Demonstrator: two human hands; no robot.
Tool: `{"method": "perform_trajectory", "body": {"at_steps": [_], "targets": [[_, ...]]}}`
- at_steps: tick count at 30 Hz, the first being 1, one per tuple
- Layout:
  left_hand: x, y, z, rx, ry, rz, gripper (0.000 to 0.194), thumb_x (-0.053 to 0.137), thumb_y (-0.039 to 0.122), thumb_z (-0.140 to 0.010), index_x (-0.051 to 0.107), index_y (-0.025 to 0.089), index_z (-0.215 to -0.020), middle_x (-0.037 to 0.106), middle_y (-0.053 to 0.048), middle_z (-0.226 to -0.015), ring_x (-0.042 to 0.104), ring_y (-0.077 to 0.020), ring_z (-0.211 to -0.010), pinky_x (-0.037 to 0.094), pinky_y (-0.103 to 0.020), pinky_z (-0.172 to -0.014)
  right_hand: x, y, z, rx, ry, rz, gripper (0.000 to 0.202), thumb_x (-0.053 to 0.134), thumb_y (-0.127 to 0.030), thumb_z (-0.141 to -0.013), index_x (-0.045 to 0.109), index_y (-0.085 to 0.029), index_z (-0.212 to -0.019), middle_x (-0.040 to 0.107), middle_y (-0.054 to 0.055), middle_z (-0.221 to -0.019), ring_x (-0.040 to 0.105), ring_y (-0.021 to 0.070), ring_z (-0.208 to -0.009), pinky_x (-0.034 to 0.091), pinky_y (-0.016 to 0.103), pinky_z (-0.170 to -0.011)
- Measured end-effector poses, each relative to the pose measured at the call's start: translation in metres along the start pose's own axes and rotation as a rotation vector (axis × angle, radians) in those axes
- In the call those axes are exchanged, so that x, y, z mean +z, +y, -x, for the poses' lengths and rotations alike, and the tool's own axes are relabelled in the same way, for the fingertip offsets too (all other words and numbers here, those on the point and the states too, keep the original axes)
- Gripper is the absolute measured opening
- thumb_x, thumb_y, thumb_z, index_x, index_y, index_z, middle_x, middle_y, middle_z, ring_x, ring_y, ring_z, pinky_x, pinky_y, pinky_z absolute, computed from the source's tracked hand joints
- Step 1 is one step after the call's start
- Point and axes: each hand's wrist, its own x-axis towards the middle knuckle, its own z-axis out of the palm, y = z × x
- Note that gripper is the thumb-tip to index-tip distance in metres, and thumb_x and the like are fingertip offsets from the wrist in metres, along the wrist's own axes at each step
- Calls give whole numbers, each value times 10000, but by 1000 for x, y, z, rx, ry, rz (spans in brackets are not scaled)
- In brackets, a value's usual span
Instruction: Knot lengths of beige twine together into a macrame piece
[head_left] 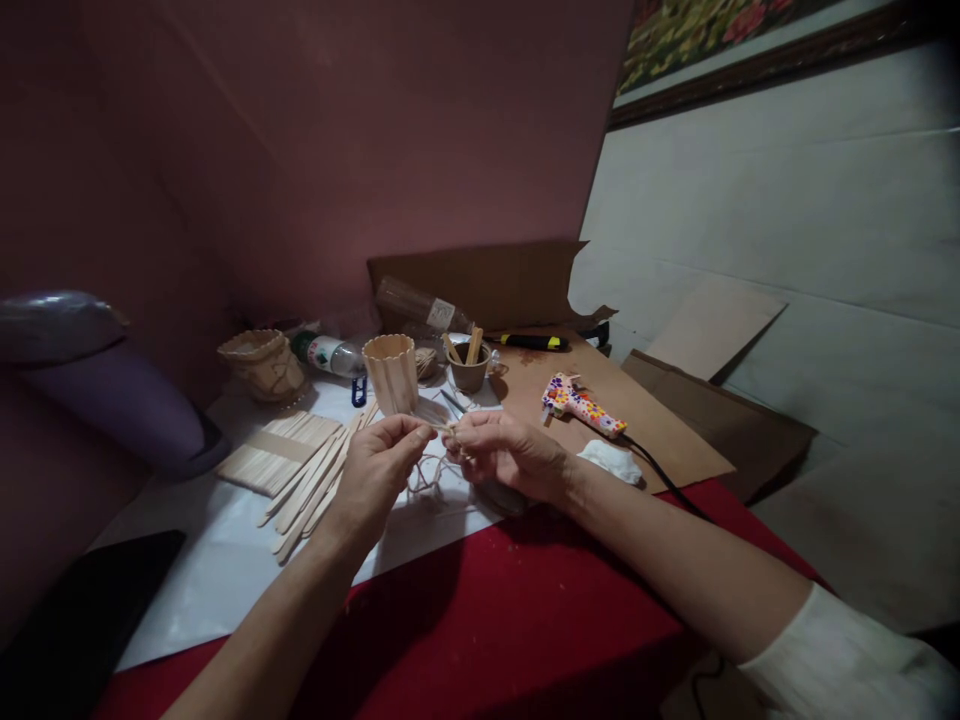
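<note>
My left hand (384,462) and my right hand (510,455) are close together over the white sheet, each pinching a thin piece of twine (426,478). Loose loops of the twine hang below and between them. Just behind my hands stands a cup made of wooden sticks (391,372). Loose craft sticks (315,485) lie fanned out to the left of my left hand, beside a banded bundle of sticks (279,452). Part of a rounded grey object shows under my right hand; its shape is mostly hidden.
A floral glue gun (581,405) with a black cable lies on cardboard (660,425) at right, near a white cloth (611,462). Behind are a small pot (469,374), plastic bottles (330,354), a wrapped pot (262,365) and a yellow-black cutter (534,342).
</note>
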Motion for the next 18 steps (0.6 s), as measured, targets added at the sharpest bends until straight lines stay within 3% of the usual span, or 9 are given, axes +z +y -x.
{"method": "perform_trajectory", "body": {"at_steps": [7,12,18], "targets": [[-1,4,2,52,63,4,213,656,339,-702,584,144,-657,356,80,-431,267,-46,-393,197,-193,-391,-2,2,-2,-61,13,101,127,701,-219,-616,597,-163,-570,563,6,-668,466,91,-588,342,224,-521],[-4,7,2,93,102,36,191,642,309,-716,564,146,-654,369,75,-443,288,-44,-404,218,-179,-388,-4,5,-3,-97,5,195,144,694,-260,-671,609,-162,-611,586,5,-620,475,91,-530,354,242,-528],[-4,4,0,64,35,126,133,639,248,-682,598,149,-760,499,43,-538,361,-52,-432,262,-177,-408,-7,6,-6,-92,112,144,160,720,-271,-642,617,-148,-648,546,-15,-627,441,75,-545,331,211,-507]]}}
